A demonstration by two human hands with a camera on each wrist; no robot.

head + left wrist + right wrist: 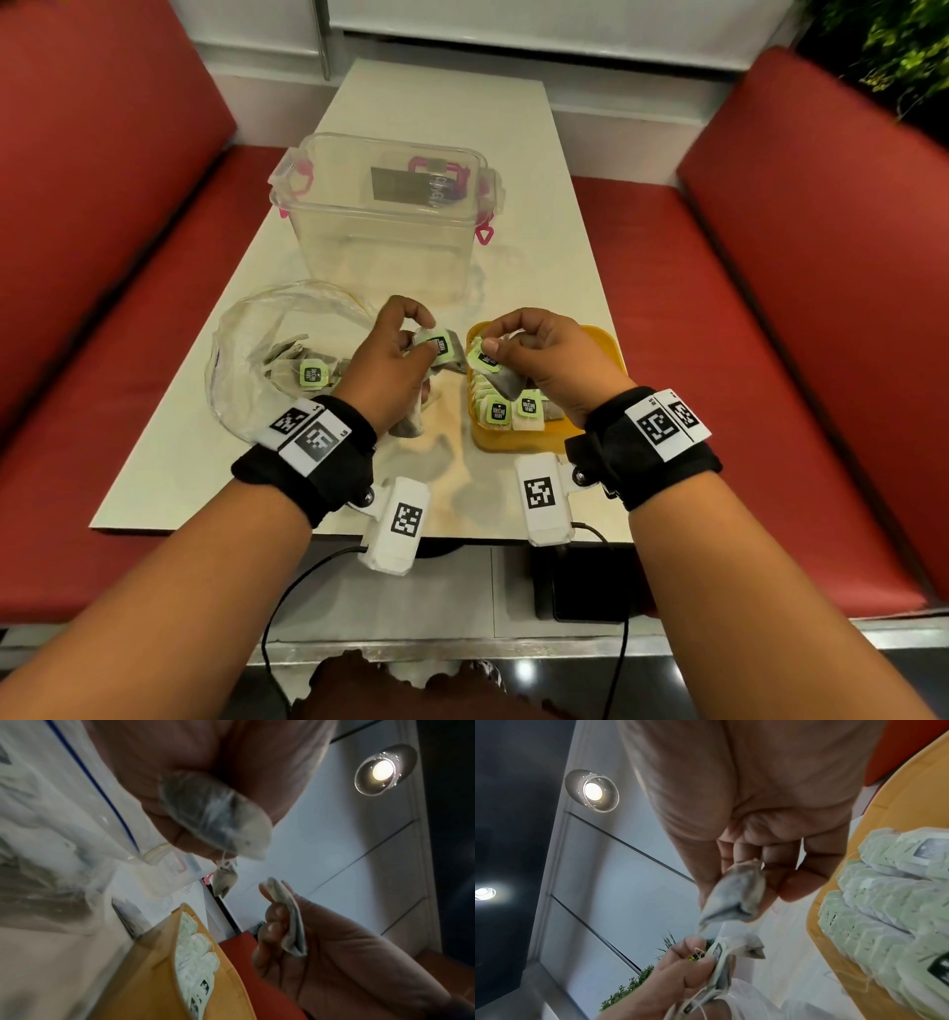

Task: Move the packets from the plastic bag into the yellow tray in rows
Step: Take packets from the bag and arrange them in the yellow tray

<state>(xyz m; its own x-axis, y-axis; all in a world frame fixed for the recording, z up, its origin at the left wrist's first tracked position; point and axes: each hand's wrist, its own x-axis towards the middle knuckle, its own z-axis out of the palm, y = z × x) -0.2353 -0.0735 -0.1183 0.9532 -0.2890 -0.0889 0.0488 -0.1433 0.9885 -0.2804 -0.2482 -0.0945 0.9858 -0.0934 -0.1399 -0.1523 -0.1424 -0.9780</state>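
The packets are tea bags with green tags. Over the table, my left hand (422,340) grips a small bunch of them (440,347), with more hanging under the palm (411,422). My right hand (494,339) pinches one tea bag (500,381) above the left end of the yellow tray (598,335). Strings run between the two hands' bags in the right wrist view, where my right fingers (770,882) hold the grey bag (736,898). Rows of packets (506,411) fill the tray's left side. The plastic bag (241,354) lies at the left with packets (309,373) inside.
A clear plastic box (385,216) with pink latches stands open behind the hands, mid-table. Red bench seats (770,308) flank the narrow table (436,103). The table's near edge lies just under my wrists.
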